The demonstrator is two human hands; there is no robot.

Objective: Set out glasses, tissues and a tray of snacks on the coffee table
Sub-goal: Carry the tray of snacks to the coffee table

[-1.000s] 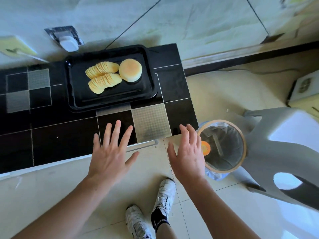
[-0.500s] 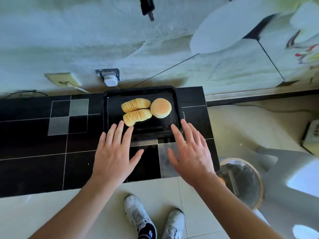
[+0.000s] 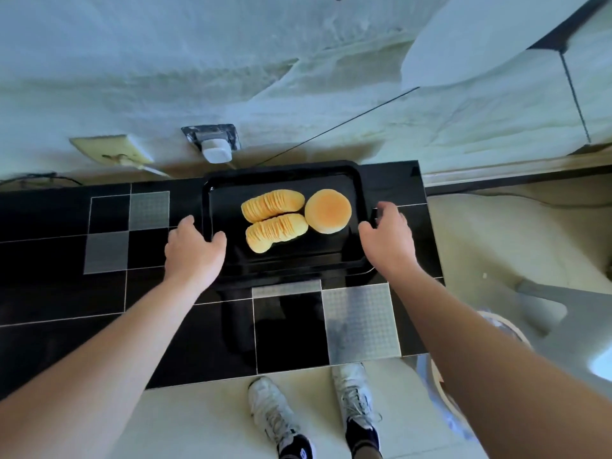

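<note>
A black rectangular tray point(image 3: 284, 260) rests on a black tiled counter point(image 3: 59, 266) against the wall. On it lie two rows of stacked yellow crisps point(image 3: 273, 218) and a round bun point(image 3: 328, 211). My left hand point(image 3: 193, 250) grips the tray's left rim, thumb over the edge. At the opposite rim my right hand point(image 3: 387, 238) holds on, fingers curled around it. The tray still sits flat on the counter.
A white plug point(image 3: 217, 150) sits in a wall socket just behind the tray. A round bin point(image 3: 463, 385) with a liner stands on the floor at the right, beside a grey plastic chair point(image 3: 569, 326). My feet in white shoes point(image 3: 314, 412) stand before the counter.
Both hands moved forward from open, spread above the counter, to the tray's two short sides and closed on its rims. The camera leaned closer to the counter.
</note>
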